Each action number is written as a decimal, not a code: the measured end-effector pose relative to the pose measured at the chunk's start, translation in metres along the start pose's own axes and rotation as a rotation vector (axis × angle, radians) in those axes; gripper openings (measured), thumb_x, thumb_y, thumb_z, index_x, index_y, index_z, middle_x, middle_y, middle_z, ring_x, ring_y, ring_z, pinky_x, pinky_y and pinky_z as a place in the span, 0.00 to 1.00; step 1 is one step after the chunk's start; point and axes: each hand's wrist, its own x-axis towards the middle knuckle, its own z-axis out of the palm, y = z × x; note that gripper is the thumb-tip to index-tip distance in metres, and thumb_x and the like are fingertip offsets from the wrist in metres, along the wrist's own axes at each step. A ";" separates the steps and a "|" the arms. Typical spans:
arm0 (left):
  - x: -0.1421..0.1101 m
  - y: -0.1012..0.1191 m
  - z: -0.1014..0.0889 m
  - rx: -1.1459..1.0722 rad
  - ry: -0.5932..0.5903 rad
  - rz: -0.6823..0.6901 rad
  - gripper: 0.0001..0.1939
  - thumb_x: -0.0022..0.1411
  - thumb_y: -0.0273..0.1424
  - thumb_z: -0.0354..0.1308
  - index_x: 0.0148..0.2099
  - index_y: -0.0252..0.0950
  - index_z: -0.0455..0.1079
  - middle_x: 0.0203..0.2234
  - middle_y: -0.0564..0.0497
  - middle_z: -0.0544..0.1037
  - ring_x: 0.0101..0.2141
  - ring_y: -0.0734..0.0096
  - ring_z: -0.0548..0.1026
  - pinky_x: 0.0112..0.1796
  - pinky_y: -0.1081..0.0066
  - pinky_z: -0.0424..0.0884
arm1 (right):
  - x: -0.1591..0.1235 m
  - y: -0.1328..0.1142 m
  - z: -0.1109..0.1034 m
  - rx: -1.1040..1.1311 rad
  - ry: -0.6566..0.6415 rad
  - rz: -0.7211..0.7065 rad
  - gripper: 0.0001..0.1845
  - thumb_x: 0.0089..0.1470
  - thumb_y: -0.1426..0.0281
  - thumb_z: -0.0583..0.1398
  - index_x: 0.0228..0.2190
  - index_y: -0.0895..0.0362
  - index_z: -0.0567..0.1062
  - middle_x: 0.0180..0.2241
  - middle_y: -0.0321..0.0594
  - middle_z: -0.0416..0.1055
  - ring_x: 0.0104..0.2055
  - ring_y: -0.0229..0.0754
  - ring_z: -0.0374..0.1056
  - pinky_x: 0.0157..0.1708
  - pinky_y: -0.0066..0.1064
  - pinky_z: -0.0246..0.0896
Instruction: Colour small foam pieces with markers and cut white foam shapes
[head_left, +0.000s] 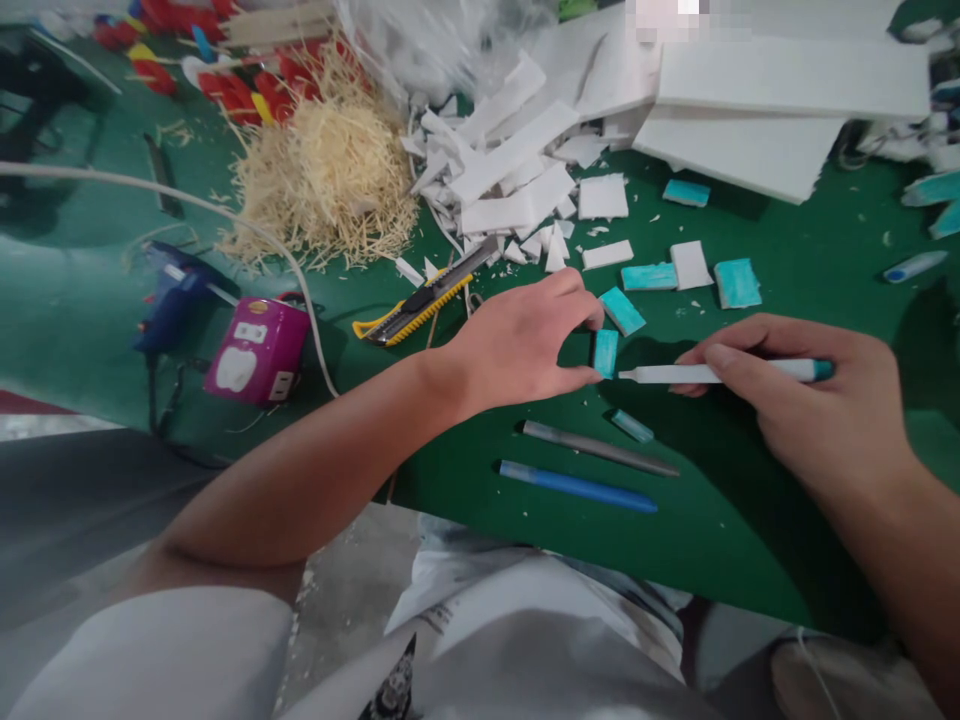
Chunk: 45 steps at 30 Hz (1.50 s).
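My left hand pinches a small teal-painted foam piece upright on the green table, thumb below and fingers above. My right hand grips a white marker with a teal end, its tip pointing left and almost touching the piece. Several other teal-coloured and white foam pieces lie just beyond my hands.
A grey pen, a blue pen and a small teal cap lie near the table's front edge. A yellow utility knife, a purple socket box, a blue glue gun, straw and white foam scraps sit farther back.
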 end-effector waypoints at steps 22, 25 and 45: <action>0.000 0.000 0.001 -0.010 0.019 0.019 0.16 0.63 0.34 0.71 0.50 0.37 0.75 0.45 0.48 0.76 0.36 0.69 0.76 0.34 0.71 0.66 | 0.001 -0.002 0.002 0.002 0.012 -0.023 0.08 0.49 0.67 0.66 0.20 0.49 0.82 0.21 0.35 0.77 0.23 0.39 0.70 0.23 0.30 0.65; 0.000 -0.001 0.002 -0.007 0.019 0.020 0.16 0.63 0.35 0.71 0.50 0.37 0.75 0.44 0.49 0.76 0.36 0.69 0.76 0.34 0.71 0.66 | 0.001 -0.007 0.004 0.004 0.020 0.016 0.07 0.51 0.65 0.66 0.23 0.48 0.83 0.22 0.35 0.77 0.24 0.39 0.71 0.26 0.31 0.69; 0.000 -0.001 0.002 -0.010 0.014 0.014 0.16 0.63 0.36 0.70 0.50 0.37 0.74 0.44 0.50 0.75 0.36 0.69 0.76 0.35 0.71 0.67 | 0.003 -0.012 0.005 -0.002 -0.012 0.058 0.06 0.50 0.64 0.65 0.25 0.47 0.84 0.21 0.34 0.77 0.24 0.38 0.72 0.27 0.31 0.71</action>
